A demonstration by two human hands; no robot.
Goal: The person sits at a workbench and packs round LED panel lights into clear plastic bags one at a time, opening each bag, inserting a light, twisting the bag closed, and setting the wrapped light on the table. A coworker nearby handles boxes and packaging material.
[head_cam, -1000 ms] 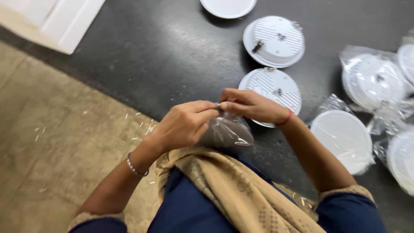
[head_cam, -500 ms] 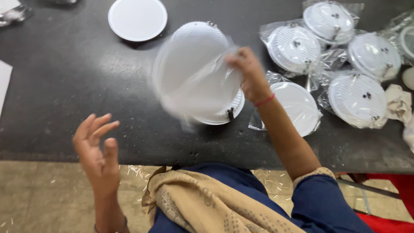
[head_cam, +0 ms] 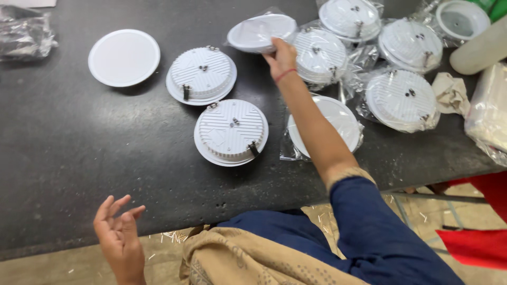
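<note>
While our right hand [head_cam: 281, 54] stretches out across the dark table [head_cam: 79, 142], its fingers pinch the near edge of a bagged round lamp [head_cam: 261, 32] and hold it tilted at the far side of the tabletop. We see this lamp as a shallow white disc with a smooth, flat face and a slightly raised rim, wrapped in a clear plastic bag that glints and wrinkles around its edge. It sits just left of a cluster of other bagged lamps [head_cam: 406, 45], and whether its far edge touches the table we cannot tell. A red thread [head_cam: 285, 75] circles our right wrist, and a blue sleeve [head_cam: 380, 232] covers the upper arm.

Our left hand [head_cam: 119, 237] hangs near the table's front edge, holding nothing, palm turned up and fingers loosely curled and apart.

Between the two hands lie three unwrapped lamps. One ribbed lamp [head_cam: 231, 132] rests back-up near the middle, showing fins and metal spring clips; a second ribbed lamp [head_cam: 202, 75] lies just behind it. A face-up lamp [head_cam: 124, 57] lies further left as a plain white circle. Under our right forearm sits another bagged disc [head_cam: 338, 121], face up. A crumpled plastic bag [head_cam: 26, 34] lies at the far left corner.
</note>
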